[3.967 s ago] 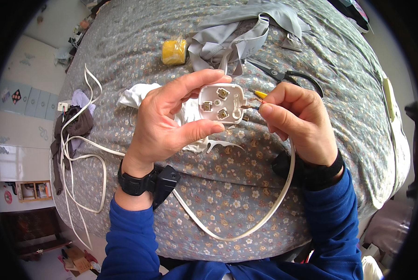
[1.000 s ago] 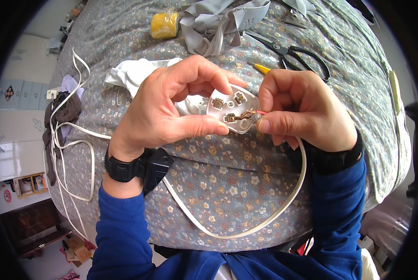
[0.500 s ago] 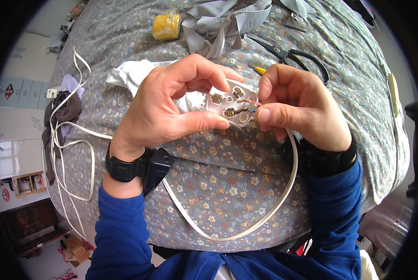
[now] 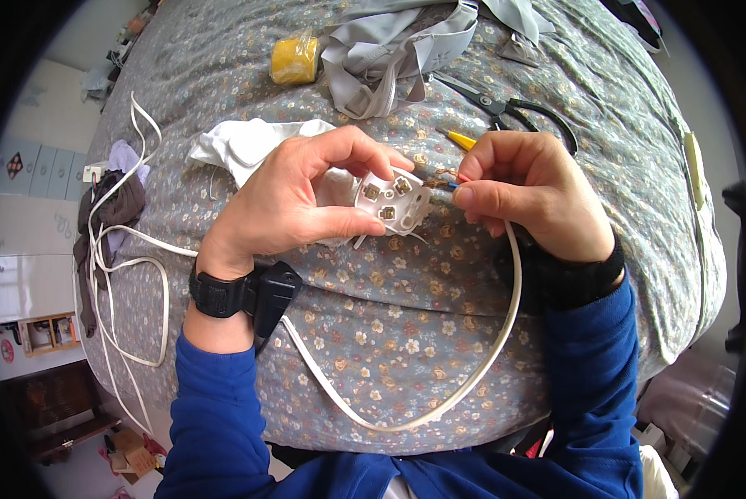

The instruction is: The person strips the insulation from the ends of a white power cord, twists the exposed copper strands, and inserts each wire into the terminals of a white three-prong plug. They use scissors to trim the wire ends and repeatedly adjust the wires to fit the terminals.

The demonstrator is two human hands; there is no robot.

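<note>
My left hand (image 4: 285,195) holds an opened white plug housing (image 4: 389,202) by its edge, between thumb and fingers. Inside the housing sit brass-coloured terminals. Just to its right, my right hand (image 4: 539,200) pinches the end of a white electrical cable (image 4: 510,312). Red and blue wires with bare, twisted copper ends (image 4: 436,180) stick out from those fingertips toward the housing, apart from the terminals. From the right hand the cable loops down over the bed and back up to my left wrist.
Black-handled scissors (image 4: 510,108) and a yellow pointed tool (image 4: 460,140) lie beyond my right hand. Farther off are a yellow tape roll (image 4: 295,62) and grey fabric (image 4: 394,62). White cloth (image 4: 248,143) lies behind my left hand. More white cord (image 4: 167,308) tangles at left on the flowered bedspread (image 4: 373,333).
The copper wire ends have come away from the housing's terminals. My left hand has shifted the housing slightly left, opening a gap between it and the wires.
</note>
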